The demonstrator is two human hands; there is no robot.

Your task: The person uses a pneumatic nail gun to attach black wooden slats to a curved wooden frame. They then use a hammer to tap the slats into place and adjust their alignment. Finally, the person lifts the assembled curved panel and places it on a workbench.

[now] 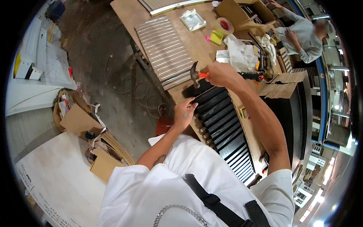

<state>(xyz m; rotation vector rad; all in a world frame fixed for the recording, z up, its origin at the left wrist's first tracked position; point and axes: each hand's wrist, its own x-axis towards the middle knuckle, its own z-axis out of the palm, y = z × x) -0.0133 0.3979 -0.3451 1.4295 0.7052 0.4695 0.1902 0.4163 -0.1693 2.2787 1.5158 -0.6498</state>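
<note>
Two bare hands work over a black slatted panel [223,125] that lies on a long wooden counter [196,41]. The right hand [221,74] has its grip closed round the orange and black handle of a claw hammer [204,75], whose metal head hangs just above the panel's far end. The left hand [184,112] rests at the panel's near left edge, fingertips pinched narrow against a slat; whether it holds anything small cannot be told. Beside the hammer head lies a light slatted panel [164,49], wrapped in clear film. Farther along the counter sit a roll of tape [224,25], a crumpled white cloth [240,55] and a clear plastic bag [193,19]. Another person in a grey sleeve [306,38] stands at the counter's far end. Cardboard scraps [77,121] lie on the floor at left.
</note>
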